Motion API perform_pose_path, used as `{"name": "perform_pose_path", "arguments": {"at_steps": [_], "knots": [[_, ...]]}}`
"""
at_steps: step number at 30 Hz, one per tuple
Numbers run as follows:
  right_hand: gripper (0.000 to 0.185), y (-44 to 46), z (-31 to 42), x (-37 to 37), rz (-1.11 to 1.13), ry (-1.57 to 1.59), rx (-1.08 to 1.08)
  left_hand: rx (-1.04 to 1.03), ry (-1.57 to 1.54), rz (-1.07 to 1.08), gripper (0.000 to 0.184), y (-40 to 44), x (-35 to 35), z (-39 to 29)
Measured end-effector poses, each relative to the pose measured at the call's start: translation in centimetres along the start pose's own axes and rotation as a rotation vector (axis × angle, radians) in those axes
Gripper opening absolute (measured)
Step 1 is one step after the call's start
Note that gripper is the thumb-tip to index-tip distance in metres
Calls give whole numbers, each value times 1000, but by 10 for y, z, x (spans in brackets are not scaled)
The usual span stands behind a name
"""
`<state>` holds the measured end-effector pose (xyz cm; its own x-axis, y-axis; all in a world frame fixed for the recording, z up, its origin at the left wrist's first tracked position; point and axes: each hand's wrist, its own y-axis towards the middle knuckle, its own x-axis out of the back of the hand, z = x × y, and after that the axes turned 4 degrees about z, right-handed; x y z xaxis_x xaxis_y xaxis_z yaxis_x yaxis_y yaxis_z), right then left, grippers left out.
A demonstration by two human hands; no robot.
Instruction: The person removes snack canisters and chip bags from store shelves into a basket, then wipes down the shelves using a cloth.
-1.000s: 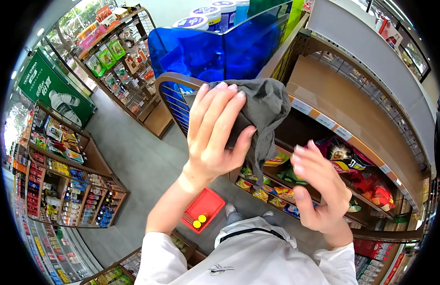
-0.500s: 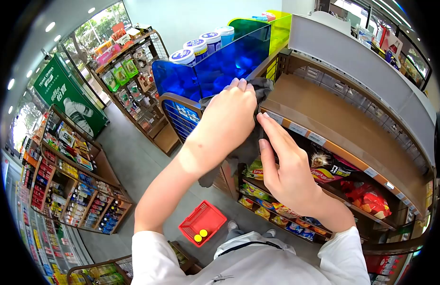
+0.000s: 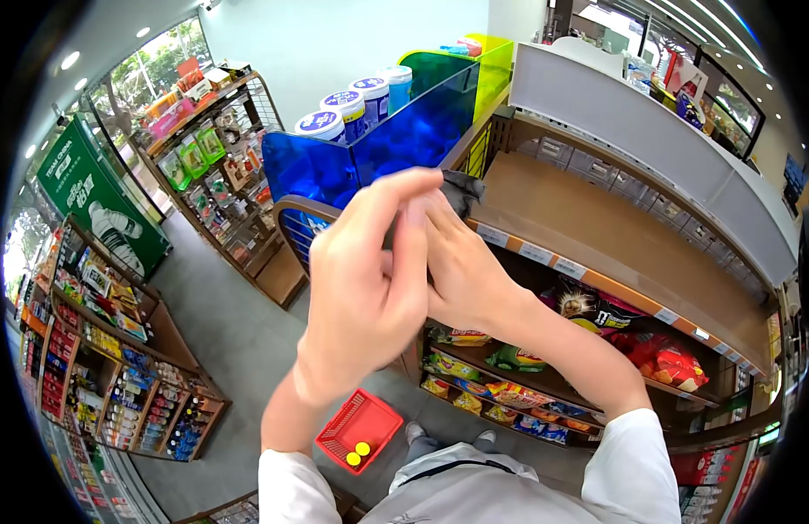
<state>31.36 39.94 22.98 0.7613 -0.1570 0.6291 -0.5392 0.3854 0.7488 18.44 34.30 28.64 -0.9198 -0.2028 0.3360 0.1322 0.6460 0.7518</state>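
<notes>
My left hand [image 3: 356, 271] and my right hand [image 3: 465, 266] are pressed together in front of my chest, fingers overlapping. Between them is a dark grey cloth [image 3: 464, 192], its crumpled end poking out past the fingertips. Most of that cloth is hidden by the hands, and the left one is slightly blurred. Both hands are closed around it. Just beyond them stands the brown shelf board [image 3: 588, 218] of a store rack, its front edge lined with price labels. Blue translucent bins [image 3: 413, 131] lie behind the left hand.
White-lidded tubs [image 3: 321, 125] stand in the blue bins. Snack bags [image 3: 662, 358] fill the lower shelves. A red basket [image 3: 382, 428] with yellow-topped items sits on the floor by my feet. Stocked racks [image 3: 134, 375] are at left, with a green cabinet [image 3: 103, 201] behind them.
The right hand has closed in against the left, and the left hand has turned and come down nearer me. The cloth, earlier hanging below the hands, is now mostly gathered between them.
</notes>
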Motion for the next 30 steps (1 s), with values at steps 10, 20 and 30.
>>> {"name": "perform_pose_path", "arguments": {"at_steps": [10, 20, 30], "knots": [[19, 20, -5, 25, 152, 38, -179, -223, -191, -228, 6, -10, -23, 49], [38, 56, -86, 37, 283, -383, -567, -280, -160, -92, 6, -7, -10, 48], [48, 71, -40, 43, 645, -290, -637, -161, -363, -32, 6, -8, -11, 59]]}}
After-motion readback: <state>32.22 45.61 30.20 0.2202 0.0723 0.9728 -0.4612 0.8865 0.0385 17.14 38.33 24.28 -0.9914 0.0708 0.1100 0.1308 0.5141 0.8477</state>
